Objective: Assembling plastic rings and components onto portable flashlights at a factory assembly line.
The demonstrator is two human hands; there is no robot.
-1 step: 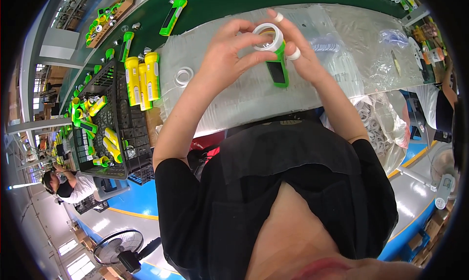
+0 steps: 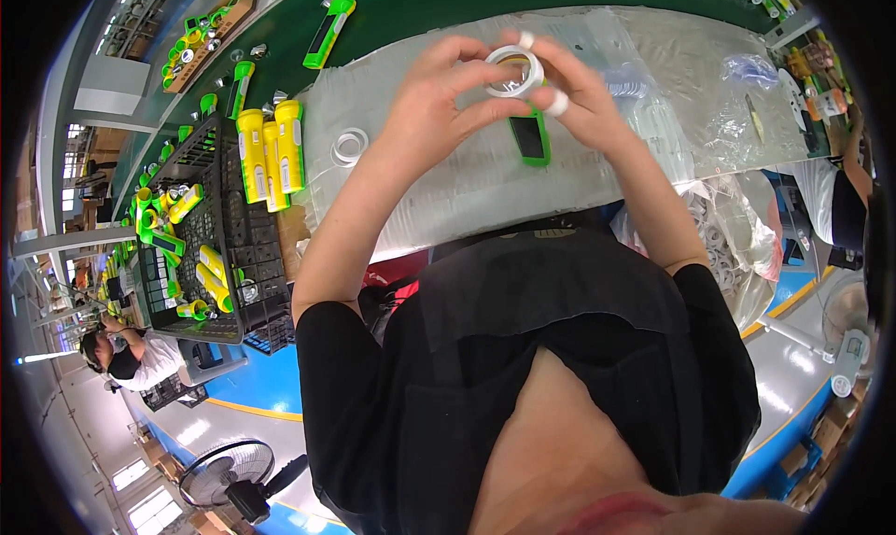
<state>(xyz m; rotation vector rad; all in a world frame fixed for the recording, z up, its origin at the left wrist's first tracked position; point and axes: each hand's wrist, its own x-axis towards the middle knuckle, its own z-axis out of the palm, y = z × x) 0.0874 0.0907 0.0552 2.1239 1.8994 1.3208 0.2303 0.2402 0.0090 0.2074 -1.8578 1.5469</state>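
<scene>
Factory assembly workshop: long green work surface (image 2: 420, 12) at twelve o'clock, black crate (image 2: 261, 236) of yellow-and-green flashlights (image 2: 214, 288) at nine, another worker (image 2: 149, 359) at eight, fan (image 2: 227, 474) near seven.

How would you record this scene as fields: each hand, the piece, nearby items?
Left hand: fingers on a white ring
Right hand: at the ring's right side, wearing white fingertip covers
Piece: green torch, ring at its head end
Mat: loose white rings toward the left
Beside mat: three yellow torches, black crate
Unclear: whether the ring is fixed
</scene>
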